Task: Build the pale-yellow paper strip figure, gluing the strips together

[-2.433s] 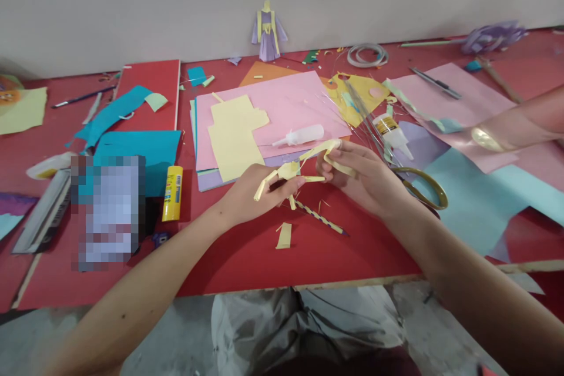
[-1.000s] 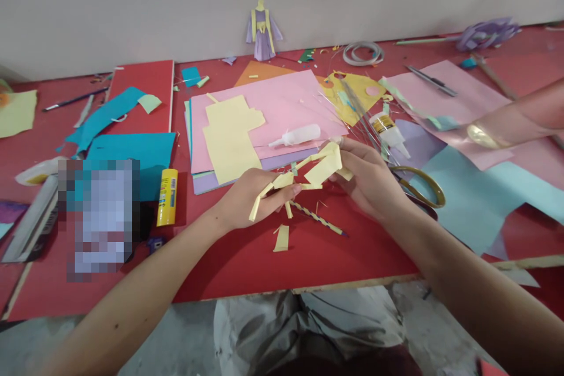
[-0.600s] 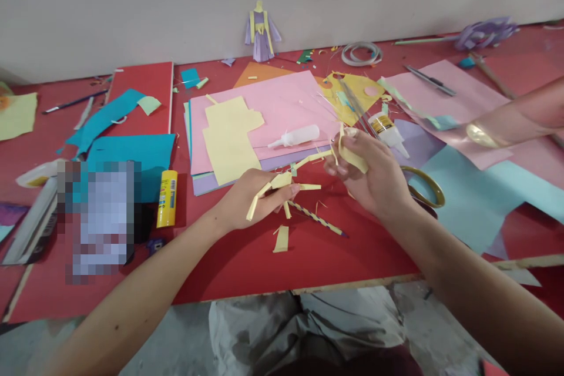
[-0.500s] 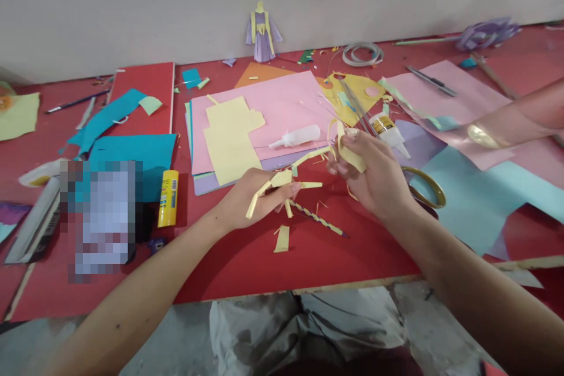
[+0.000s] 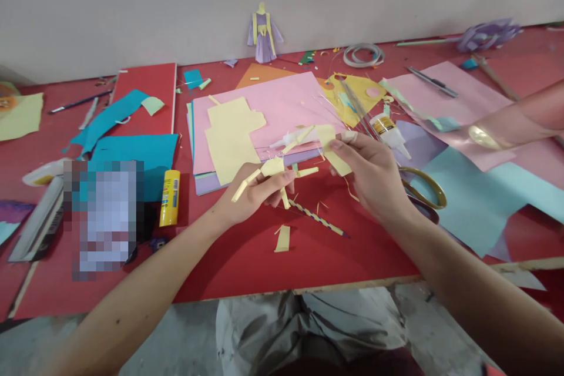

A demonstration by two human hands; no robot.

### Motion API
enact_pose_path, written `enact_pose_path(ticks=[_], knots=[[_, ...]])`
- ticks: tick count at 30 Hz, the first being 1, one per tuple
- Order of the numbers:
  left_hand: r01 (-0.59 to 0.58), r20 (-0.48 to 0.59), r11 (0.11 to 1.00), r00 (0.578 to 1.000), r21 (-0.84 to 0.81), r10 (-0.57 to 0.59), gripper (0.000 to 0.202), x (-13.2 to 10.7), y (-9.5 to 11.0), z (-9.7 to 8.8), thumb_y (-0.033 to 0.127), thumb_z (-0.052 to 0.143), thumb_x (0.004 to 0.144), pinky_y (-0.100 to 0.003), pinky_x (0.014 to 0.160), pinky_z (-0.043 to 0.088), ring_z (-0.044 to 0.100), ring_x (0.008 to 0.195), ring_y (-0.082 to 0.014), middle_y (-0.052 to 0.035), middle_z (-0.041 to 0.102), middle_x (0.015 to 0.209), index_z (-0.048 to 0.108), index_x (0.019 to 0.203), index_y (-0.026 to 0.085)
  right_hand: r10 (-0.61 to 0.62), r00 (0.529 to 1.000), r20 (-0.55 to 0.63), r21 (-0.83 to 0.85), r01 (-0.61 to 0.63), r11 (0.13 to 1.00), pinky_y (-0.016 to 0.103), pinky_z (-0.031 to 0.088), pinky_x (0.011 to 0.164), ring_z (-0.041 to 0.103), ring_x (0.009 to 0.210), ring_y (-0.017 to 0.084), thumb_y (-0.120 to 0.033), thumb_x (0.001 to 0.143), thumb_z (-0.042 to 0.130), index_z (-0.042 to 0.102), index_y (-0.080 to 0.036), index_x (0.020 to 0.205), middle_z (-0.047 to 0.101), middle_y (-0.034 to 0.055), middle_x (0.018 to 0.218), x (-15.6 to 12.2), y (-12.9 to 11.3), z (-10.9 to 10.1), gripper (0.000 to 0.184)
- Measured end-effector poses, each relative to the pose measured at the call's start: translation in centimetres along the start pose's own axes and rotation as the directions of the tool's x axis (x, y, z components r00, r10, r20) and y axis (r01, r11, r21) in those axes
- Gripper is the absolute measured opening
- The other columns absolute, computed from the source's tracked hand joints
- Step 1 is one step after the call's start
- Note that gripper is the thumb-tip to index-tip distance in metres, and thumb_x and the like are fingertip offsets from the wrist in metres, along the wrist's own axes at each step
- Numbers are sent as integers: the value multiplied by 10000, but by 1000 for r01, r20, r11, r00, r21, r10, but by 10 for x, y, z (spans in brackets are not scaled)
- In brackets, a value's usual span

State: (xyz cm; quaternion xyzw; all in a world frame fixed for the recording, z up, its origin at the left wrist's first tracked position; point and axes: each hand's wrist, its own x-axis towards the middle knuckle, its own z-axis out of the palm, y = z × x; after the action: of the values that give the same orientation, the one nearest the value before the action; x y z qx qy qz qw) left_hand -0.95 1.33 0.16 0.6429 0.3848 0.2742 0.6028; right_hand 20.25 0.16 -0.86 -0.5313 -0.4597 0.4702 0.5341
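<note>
My left hand (image 5: 251,192) is closed on a small pale yellow paper figure (image 5: 273,165) with thin rolled limbs, pinched between thumb and fingers. Facing it, my right hand (image 5: 372,167) grips a pale yellow paper strip (image 5: 326,136) by one side. The strip is bent and stands close to the figure's upper limb; whether they touch I cannot tell. Below the hands lie a pencil with a spiral pattern (image 5: 324,223) and a small yellow paper scrap (image 5: 283,238). Behind them, a white glue bottle (image 5: 286,140) lies partly hidden on pink paper (image 5: 282,91).
A yellow glue stick (image 5: 170,198) stands at left by blue paper (image 5: 136,153). Yellow-handled scissors (image 5: 434,188) and another glue bottle (image 5: 388,129) lie at right. A purple paper doll (image 5: 264,35) leans on the wall. Another person's forearm (image 5: 524,108) reaches in from the right.
The paper figure has tilted and moved slightly left and up in my left hand. My right hand has shifted a little left, turning the yellow strip so its flat side shows.
</note>
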Motion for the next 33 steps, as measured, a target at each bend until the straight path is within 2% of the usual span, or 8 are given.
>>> enact_pose_path(ticks=[3,7,11,15,21,25,29,33], knots=[[4,-5,1000,1000,0,-4,336,0,0,0,408,552,897,-174,490,418,531,474,-60,30,557,498,641,694,155,2,1000,-11,7,-2,1000,265,422,564,504,636,118,-359,816,668,684,-259,812,580,-2,775,1,1,-1,101],[1,-5,1000,1000,3,-1,333,1,-1,0,409,550,900,-175,499,417,535,483,-62,27,562,504,642,708,154,81,994,-74,12,-81,997,246,419,505,480,589,99,-340,782,702,699,-252,893,581,-6,781,1,0,-3,142],[-5,-1,1000,1000,-1,5,335,1,-2,0,407,548,903,-174,498,416,531,482,-61,27,560,506,641,707,151,6,992,-129,-22,-9,1000,244,407,481,420,526,84,-370,818,668,684,-264,1026,508,-28,681,0,-3,0,234],[-12,-8,1000,1000,6,12,342,0,-1,1,410,544,905,-176,493,409,527,480,-63,33,542,493,641,703,151,-80,996,-38,-7,80,997,247,370,470,362,474,75,-359,852,640,673,-241,1039,410,-54,582,-4,-6,4,224],[-46,-63,995,997,84,52,351,-1,1,2,385,541,910,-189,509,392,491,461,-53,51,503,463,624,663,150,-136,973,187,-125,161,979,239,355,479,453,512,82,-456,910,537,631,-196,811,503,-25,594,-13,-5,4,294],[-56,-49,989,997,140,63,336,1,2,3,338,553,906,-186,510,380,495,456,-47,58,498,460,594,629,151,-157,938,308,-184,221,958,240,364,504,455,518,78,-510,914,499,562,-186,764,517,-23,616,-16,-3,3,362],[-87,2,958,996,274,90,422,2,1,4,345,534,913,-196,505,367,480,460,-51,50,483,455,514,540,150,-192,910,368,-243,294,924,238,371,527,462,533,78,-516,918,485,549,-176,751,514,-22,625,-15,-4,3,384],[-174,42,915,984,365,171,469,2,-1,5,376,485,935,-204,490,366,478,455,-61,43,487,449,480,518,159,-147,911,386,-241,254,937,230,400,542,496,559,86,-481,896,543,606,-174,832,548,-19,653,-14,-4,6,320]])
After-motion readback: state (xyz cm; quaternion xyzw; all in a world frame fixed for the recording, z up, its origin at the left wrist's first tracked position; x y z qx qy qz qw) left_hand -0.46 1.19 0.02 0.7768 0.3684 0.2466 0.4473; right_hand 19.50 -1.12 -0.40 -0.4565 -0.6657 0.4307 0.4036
